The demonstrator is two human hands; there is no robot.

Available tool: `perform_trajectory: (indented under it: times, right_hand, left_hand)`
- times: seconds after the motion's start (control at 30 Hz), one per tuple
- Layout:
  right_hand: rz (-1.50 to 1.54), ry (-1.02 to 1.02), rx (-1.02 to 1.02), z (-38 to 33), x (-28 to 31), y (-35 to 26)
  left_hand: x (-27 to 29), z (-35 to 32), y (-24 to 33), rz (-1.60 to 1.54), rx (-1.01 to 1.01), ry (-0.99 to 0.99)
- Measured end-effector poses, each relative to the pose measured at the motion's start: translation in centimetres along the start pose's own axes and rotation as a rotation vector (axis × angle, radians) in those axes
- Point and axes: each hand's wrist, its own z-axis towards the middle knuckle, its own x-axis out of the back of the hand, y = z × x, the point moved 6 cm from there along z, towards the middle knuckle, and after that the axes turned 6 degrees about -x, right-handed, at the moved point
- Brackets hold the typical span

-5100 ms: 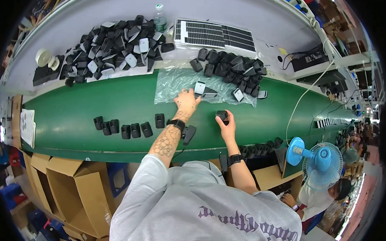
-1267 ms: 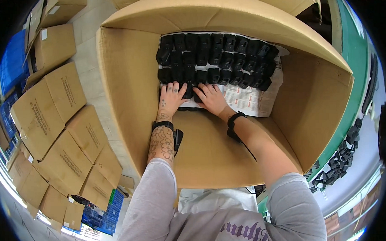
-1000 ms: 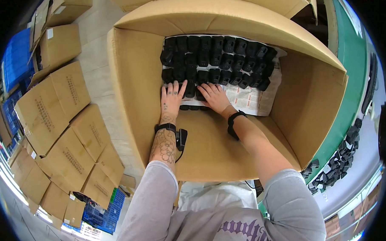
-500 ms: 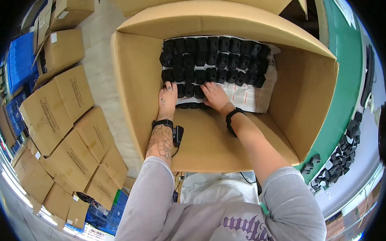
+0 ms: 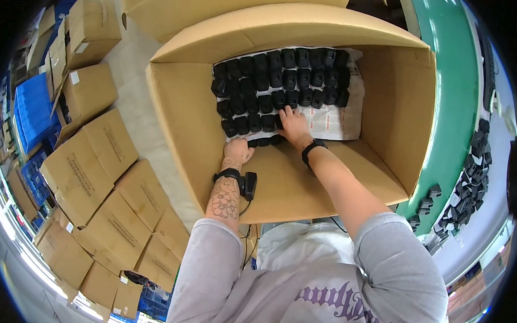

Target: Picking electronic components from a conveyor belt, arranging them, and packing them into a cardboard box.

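Rows of small black plastic parts (image 5: pixel 275 78) stand on a sheet of printed white paper (image 5: pixel 336 123) inside a large open cardboard box (image 5: pixel 386 103). My right hand (image 5: pixel 294 127) is at the right end of the nearest row on the sheet, its fingers against a black part there, partly covered by the hand. My left hand (image 5: pixel 238 151) is curled low at the sheet's near left corner, beside a few lower black parts (image 5: pixel 263 142) that show past the sheet's edge. Its fingertips are hidden, as is anything in them.
Cardboard cartons (image 5: pixel 82 167) are stacked to the left, with a blue bin (image 5: pixel 35 102) beyond. On the right runs a green surface (image 5: pixel 451 105) with a few black parts (image 5: pixel 425 207). Past it lies a pile of loose black parts (image 5: pixel 468 186).
My left hand has moved from the left end of the nearest row toward me, and has curled. The right hand has shifted slightly right. The view has turned a little.
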Motion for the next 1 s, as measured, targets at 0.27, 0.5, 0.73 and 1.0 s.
perform_trajectory:
  times: [0.27, 0.5, 0.73, 1.0]
  right_hand:
    - [0.287, 0.026, -0.103, 0.2, -0.1, 0.0]
    - [0.223, -0.005, -0.062, 0.8, 0.5, -0.2]
    - [0.244, -0.391, 0.162, -5.4, 15.8, -0.7]
    - [1.050, 0.791, -0.284, -41.5, 32.5, 17.2]
  left_hand:
    - [-2.1, 1.3, -2.5, -0.057, -0.066, 0.195]
    - [1.4, 1.9, -1.5, -0.199, -0.157, -0.163]
    - [16.8, -3.8, 9.4, -0.625, 0.000, -0.180]
    - [24.0, -15.9, 39.6, -0.508, -0.899, 0.260]
